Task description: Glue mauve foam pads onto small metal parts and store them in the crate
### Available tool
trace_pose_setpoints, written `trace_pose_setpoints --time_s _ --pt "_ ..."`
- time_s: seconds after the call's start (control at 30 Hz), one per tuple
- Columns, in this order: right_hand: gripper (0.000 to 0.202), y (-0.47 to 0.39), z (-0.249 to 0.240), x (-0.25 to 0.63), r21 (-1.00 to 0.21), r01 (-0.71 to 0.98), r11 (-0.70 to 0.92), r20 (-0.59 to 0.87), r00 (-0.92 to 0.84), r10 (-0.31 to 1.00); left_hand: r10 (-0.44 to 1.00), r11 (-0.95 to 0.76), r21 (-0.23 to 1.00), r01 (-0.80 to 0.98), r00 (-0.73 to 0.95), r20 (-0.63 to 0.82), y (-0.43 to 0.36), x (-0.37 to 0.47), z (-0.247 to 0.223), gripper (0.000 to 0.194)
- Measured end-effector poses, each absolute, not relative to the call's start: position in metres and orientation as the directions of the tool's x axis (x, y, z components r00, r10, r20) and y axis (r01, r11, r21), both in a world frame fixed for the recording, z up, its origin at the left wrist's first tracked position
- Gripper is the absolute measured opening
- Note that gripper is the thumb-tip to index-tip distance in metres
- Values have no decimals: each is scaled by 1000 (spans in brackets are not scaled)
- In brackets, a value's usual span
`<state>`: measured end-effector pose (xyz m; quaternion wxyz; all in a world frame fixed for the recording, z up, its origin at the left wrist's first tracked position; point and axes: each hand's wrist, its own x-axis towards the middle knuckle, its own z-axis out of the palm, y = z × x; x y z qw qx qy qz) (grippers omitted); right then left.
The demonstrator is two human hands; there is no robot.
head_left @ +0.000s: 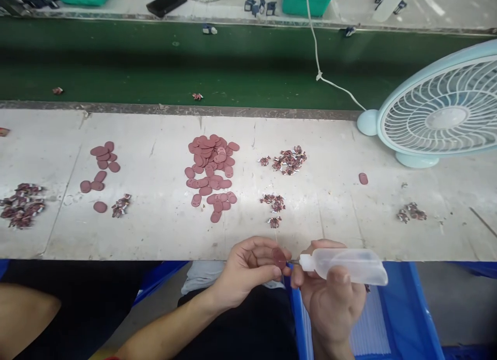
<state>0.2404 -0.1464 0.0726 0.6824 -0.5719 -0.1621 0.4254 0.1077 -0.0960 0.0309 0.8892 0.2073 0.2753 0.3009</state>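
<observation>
Just in front of the table's near edge, my left hand pinches a reddish-brown oval disc between thumb and fingers. My right hand is wrapped round a translucent white squeeze bottle, lying nearly level. The bottle's thin nozzle points left and meets the disc's right edge; whether it touches cannot be made out. Beyond my hands, a pile of similar oval discs spreads over the table. Right of it sit small brown-and-silver figure-like pieces, with a smaller cluster of such pieces nearer to me.
A light-blue fan stands at the right, its white cord running back over the green conveyor belt. Below the table edge is a blue crate. Another person's arm shows at lower left, near more discs.
</observation>
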Motion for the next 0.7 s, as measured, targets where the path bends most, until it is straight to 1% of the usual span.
trace_pose_setpoints --time_s 0.03,0.13,0.23,0.33,0.43,0.7 --pt "28 -147 70 238 -933 -359 3 -234 614 754 660 724 544 -424 655 -367 -97 108 31 32" --pt "28 -150 63 235 -972 -227 62 -121 707 697 680 713 556 -427 613 -401 -100 108 32 18" --pt "27 -153 59 234 -991 -131 29 -73 712 699 657 745 513 -427 604 -452 -101 107 34 11" --pt "25 -156 60 234 -998 -52 -18 -49 706 707 643 760 486 -433 613 -460 -102 107 35 17" --pt "23 -157 60 232 -999 -23 -31 -38 730 683 632 768 486 -416 615 -473 -101 107 35 23" --pt "20 -156 60 234 -996 33 -88 -37 722 691 617 780 480 -401 618 -488 -100 107 35 25"
